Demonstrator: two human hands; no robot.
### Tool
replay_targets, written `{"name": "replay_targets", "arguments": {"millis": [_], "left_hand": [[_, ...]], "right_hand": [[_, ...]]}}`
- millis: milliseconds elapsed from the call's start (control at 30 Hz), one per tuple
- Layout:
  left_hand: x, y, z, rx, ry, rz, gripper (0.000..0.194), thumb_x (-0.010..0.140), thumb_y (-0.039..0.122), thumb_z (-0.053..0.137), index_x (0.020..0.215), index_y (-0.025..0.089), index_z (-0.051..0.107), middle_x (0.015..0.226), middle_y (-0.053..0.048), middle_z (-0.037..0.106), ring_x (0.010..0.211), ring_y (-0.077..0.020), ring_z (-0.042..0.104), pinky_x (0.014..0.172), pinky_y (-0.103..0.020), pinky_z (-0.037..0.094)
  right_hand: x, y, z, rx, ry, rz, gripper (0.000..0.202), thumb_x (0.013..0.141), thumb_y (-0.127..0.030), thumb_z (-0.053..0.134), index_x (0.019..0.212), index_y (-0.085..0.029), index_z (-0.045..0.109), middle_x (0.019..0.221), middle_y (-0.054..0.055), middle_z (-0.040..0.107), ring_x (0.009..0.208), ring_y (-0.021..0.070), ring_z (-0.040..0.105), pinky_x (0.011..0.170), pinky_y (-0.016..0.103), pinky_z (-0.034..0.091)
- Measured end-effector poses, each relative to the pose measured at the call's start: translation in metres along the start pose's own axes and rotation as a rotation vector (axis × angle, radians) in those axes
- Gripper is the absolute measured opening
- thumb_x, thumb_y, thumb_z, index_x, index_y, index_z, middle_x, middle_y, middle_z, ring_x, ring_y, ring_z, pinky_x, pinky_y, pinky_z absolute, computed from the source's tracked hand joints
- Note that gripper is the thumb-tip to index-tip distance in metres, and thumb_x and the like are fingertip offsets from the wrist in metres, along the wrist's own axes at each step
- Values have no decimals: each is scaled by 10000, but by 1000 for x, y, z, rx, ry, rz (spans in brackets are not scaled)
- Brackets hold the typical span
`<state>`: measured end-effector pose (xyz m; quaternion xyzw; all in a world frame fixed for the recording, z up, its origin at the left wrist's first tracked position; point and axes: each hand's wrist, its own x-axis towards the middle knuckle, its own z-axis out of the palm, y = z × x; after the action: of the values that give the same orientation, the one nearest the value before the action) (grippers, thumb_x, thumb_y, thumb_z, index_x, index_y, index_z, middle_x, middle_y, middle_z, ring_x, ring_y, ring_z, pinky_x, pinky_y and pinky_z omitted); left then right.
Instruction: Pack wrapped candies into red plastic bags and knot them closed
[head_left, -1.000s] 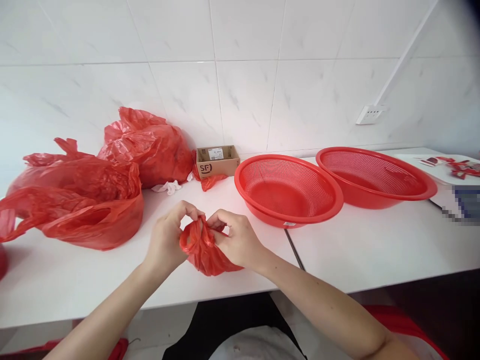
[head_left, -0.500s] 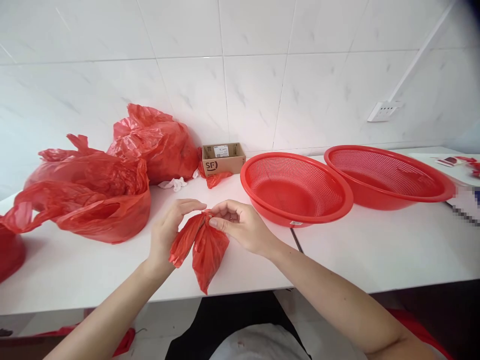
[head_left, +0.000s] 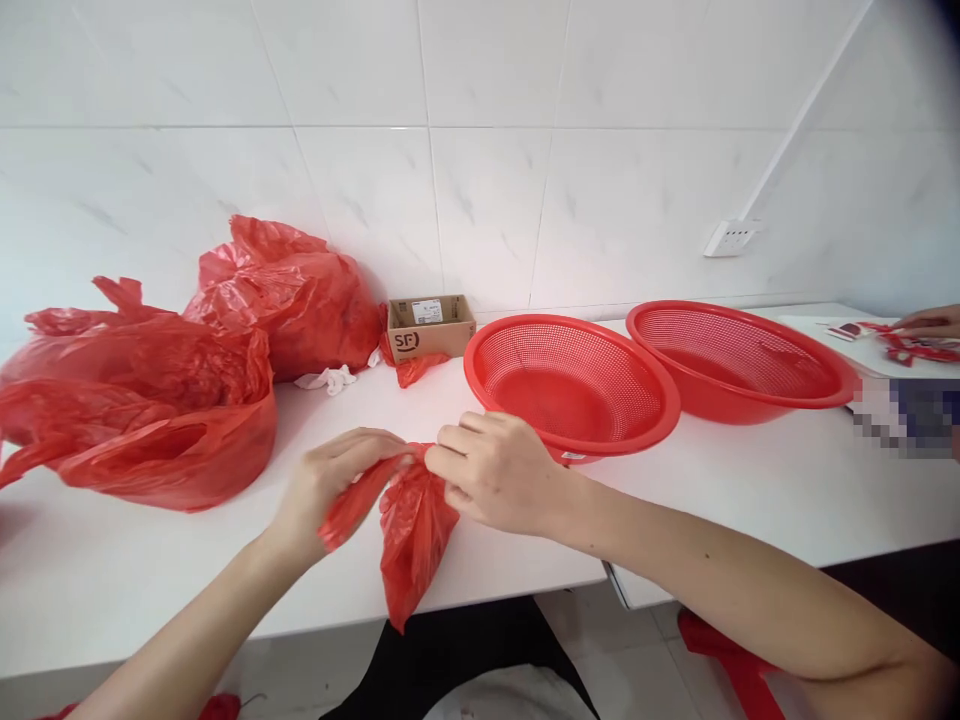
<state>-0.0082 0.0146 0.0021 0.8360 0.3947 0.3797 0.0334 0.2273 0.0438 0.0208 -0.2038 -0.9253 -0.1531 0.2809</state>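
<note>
A small red plastic bag (head_left: 417,535) hangs from both my hands, its lower corner dangling at the table's front edge. My left hand (head_left: 330,480) pinches the bag's gathered top from the left, and a loose flap of it lies along the palm. On the other side my right hand (head_left: 499,470) has its fingers curled round the bag's neck. Both hands are closed. What the bag contains cannot be seen.
Two red perforated plastic basins (head_left: 574,375) stand on the white table (head_left: 517,580). Large red plastic bags (head_left: 150,400) fill the left side. A small cardboard box (head_left: 431,330) sits by the wall. Another person's hand (head_left: 930,322) is at far right.
My right hand has turned over and closed round the bag's neck. My left fingers have closed on its top. Another person's hand has appeared at far right, and the view has shifted slightly.
</note>
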Motion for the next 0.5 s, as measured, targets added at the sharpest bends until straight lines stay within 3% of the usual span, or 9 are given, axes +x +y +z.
{"name": "replay_targets", "arguments": {"millis": [133, 200, 267, 367, 433, 500], "left_hand": [[-6, -10, -1, -14, 27, -151, 116, 886, 296, 619, 938, 246, 710, 1016, -48, 744, 897, -193, 716, 810, -257, 549], [-7, -11, -1, -48, 6, -307, 179, 894, 384, 599, 961, 258, 708, 1008, -36, 747, 893, -193, 719, 787, -238, 556], [-6, -9, -3, -60, 15, -452, 250, 900, 466, 564, 965, 267, 699, 980, -23, 750, 908, -199, 716, 786, -230, 562], [-6, -6, -7, -71, -1, -542, 321, 914, 525, 489, 983, 277, 682, 1022, -18, 740, 1007, -218, 696, 879, -262, 564], [-12, -5, -6, -92, -40, -578, 362, 921, 536, 453, 1077, 287, 663, 1153, -28, 713, 1132, -249, 655, 960, -325, 548], [-25, -6, 2, -107, -87, -602, 433, 898, 551, 481, 1231, 300, 602, 1326, -50, 638, 1279, -301, 560, 1024, -428, 513]], "right_hand": [[-5, -14, -4, 161, -188, 111, 91, 807, -127, 559, 855, -160, 629, 837, 23, 659, 672, 155, 503, 572, 293, 317], [-7, -18, -9, 265, -198, 184, 68, 826, -130, 560, 832, -164, 619, 817, 12, 661, 653, 141, 520, 565, 278, 336], [-13, -10, -23, 401, -126, 289, 69, 860, -152, 563, 826, -178, 618, 811, -8, 664, 666, 122, 561, 583, 247, 383], [-44, 37, -52, 417, 173, 532, 102, 913, -232, 553, 947, -212, 647, 945, 3, 696, 848, 135, 639, 746, 237, 476], [-82, 85, -67, 152, 389, 755, 178, 934, -278, 527, 1041, -219, 656, 1049, 46, 703, 993, 183, 640, 892, 306, 481], [-129, 134, -69, -198, 389, 980, 294, 919, -303, 528, 1164, -184, 639, 1199, 123, 666, 1148, 277, 580, 1001, 442, 429]]}}
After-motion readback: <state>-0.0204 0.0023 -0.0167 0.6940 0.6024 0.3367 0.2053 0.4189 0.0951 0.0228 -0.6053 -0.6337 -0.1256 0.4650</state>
